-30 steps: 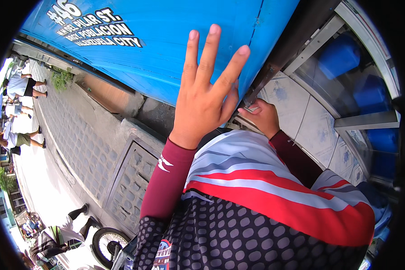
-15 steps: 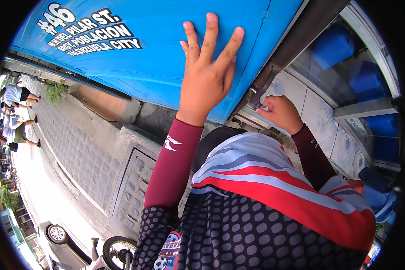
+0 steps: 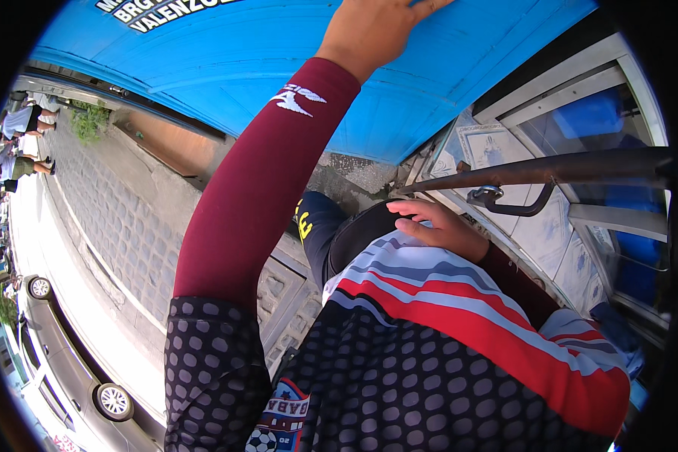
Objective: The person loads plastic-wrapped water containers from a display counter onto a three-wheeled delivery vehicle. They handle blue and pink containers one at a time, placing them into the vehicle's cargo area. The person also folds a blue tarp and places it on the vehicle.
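Note:
My left hand (image 3: 373, 34) is up against a blue metal gate panel (image 3: 407, 105), fingers apart; the top edge of the picture cuts off part of them. Its maroon-sleeved arm stretches across the view. Close to my waist is my right hand (image 3: 444, 230), fingers loosely stretched out and nothing visible in them. Just beyond it runs a rusty brown metal bar (image 3: 572, 164) with a dark bent handle (image 3: 531, 207). A shiny metal piece (image 3: 484, 196), perhaps a padlock, hangs at that handle. A gap separates the blue panel from the bar.
Through the gap shows a tiled floor (image 3: 561, 241) beside a glass door with a light metal frame (image 3: 584, 98). Stone paving (image 3: 120, 196) lies to the left. A grey car (image 3: 68, 354) stands on the road, and several people (image 3: 26, 143) are far off left.
The blue panel has swung away from the brown bar, with my left hand reaching farther forward on it. My right hand has let go of the metal piece and drawn back toward my body.

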Motion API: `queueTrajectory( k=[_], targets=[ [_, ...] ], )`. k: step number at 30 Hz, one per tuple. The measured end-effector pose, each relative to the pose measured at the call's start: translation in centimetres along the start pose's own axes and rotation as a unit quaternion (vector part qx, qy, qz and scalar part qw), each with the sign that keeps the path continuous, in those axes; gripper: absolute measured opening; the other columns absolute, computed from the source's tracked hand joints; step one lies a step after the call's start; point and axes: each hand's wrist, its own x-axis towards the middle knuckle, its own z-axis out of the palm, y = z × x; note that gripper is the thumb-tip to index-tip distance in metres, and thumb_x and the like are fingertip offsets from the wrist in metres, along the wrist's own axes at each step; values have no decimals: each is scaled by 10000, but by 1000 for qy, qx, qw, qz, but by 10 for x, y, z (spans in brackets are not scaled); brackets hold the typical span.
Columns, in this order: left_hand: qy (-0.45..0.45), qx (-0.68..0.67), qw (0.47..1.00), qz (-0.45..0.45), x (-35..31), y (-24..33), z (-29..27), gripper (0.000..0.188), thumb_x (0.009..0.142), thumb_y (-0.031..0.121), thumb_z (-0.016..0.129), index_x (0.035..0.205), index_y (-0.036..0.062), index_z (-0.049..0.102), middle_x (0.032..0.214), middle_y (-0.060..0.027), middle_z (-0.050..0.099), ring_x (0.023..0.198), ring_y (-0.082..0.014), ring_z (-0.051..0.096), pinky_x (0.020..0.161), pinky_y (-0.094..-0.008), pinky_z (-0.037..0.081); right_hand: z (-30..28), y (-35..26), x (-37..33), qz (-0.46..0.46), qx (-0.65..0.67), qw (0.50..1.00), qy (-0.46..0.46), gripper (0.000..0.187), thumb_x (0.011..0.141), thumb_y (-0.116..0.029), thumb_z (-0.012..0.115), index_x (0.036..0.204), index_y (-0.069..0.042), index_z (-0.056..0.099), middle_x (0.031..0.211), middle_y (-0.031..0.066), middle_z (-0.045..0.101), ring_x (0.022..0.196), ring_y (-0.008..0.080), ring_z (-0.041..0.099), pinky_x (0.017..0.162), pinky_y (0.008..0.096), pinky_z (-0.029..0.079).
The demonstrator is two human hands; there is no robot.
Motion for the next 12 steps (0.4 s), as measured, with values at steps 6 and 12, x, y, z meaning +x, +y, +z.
queueTrajectory(
  k=[6,12],
  targets=[
    [33,-28,997,70,5,-78,56,544,920,101,487,1463,123,489,1618,-39,319,1497,-284,262,1210,-452,239,-5,-66,78,-201,177,932,245,492,1046,-219,492,1465,18,388,1284,196,595,1039,214,636,858,342,504],
    [18,-48,983,177,22,-162,99,572,863,94,508,1435,106,520,1603,-80,343,1507,-262,258,1220,-385,229,-79,-155,116,-497,68,800,330,876,969,-658,392,1533,2,276,1483,326,378,1231,424,536,1008,468,425]
  ],
)
